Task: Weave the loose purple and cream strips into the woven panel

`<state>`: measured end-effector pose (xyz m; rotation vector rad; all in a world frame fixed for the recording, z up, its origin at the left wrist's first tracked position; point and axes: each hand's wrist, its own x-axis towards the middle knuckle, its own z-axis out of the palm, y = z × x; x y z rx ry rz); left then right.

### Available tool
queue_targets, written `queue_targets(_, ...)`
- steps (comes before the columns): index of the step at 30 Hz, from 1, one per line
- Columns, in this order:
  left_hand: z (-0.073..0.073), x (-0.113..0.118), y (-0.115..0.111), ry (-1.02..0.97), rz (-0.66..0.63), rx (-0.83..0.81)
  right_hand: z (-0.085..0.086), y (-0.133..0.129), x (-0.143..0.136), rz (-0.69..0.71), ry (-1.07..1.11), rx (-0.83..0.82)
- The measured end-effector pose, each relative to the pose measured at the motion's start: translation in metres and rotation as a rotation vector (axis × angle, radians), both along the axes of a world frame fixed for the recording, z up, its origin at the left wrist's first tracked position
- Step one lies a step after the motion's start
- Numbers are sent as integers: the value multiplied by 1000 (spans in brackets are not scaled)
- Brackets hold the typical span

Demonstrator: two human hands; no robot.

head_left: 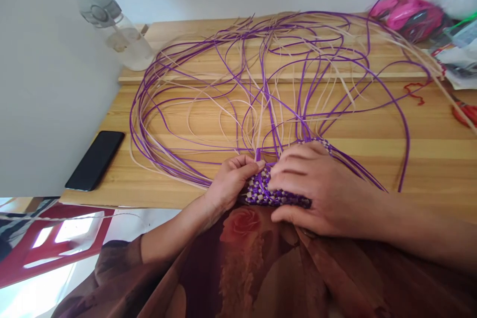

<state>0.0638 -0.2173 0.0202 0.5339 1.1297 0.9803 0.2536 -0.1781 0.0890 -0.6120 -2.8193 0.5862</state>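
Woven piece (274,198), purple and cream check, sits between the two hands, low against the near edge of the table (443,159). Left hand (231,184): thumb and index fingertip together, pinched on the piece's upper left part; thumb tip right by a short upright purple strip (258,154). Whether the strip itself is inside the pinch, can't tell. Right hand (320,184): fingers bent over the right part of the piece, covering much of it, thumb spread away from them along the near edge; can't tell if it clamps or just rests. A checked bit also shows past the right knuckles, on the far side. Visible weave = mostly the gap between left thumb and right fingers, plus a band above the right thumb

Loose purple strips (264,77) and cream strips (345,87) fan out beyond both hands, big loop sweeping round to the left of the left grip, more trailing out right behind the right hand. Phone (95,160) well left of the left hand, bottle (130,42) farther back on that side. Red yarn (421,97) and pink bundle (413,12) beyond the right hand, far right. Brown rose-print clothing (242,226) just below the grips
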Motion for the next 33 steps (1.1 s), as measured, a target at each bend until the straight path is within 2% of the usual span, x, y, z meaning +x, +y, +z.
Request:
queue_targets(2,-2,0,-1,13,-8,20,3,-9,-1,32,-73,-58)
queue_targets(5,-4,0,-3,33,1,30,4,-11,0,-79,-22,-63)
queue_targets(8,-3,0,-4,33,13,19,7,-3,6,-172,-12,145)
queue_targets(10,-2,0,-4,21,10,13,12,4,8,-115,-103,250)
queue_targets(11,-1,0,-4,15,6,13,14,8,7,-47,-145,228)
queue_targets(13,0,0,-4,8,-1,27,19,16,2,96,-180,50)
queue_targets(15,-1,-1,-5,8,-5,46,20,25,-6,154,-134,-131)
queue_targets(19,-4,-3,-6,-48,14,16,8,49,-21,-20,-65,-191)
queue_targets(23,-5,-3,-5,-91,64,-13,-8,62,-27,-23,-92,-290)
queue_targets(26,-5,-3,-3,-71,33,-13,-13,64,-30,-26,-107,-317)
queue_targets(28,-5,-3,-3,-47,11,-26,-14,62,-30,-37,-71,-258)
queue_targets(31,-4,-3,-2,-39,6,-45,-12,55,-23,-129,122,78)
queue_targets(33,-4,-4,-2,-53,-8,-54,-11,49,-13,-163,167,278)
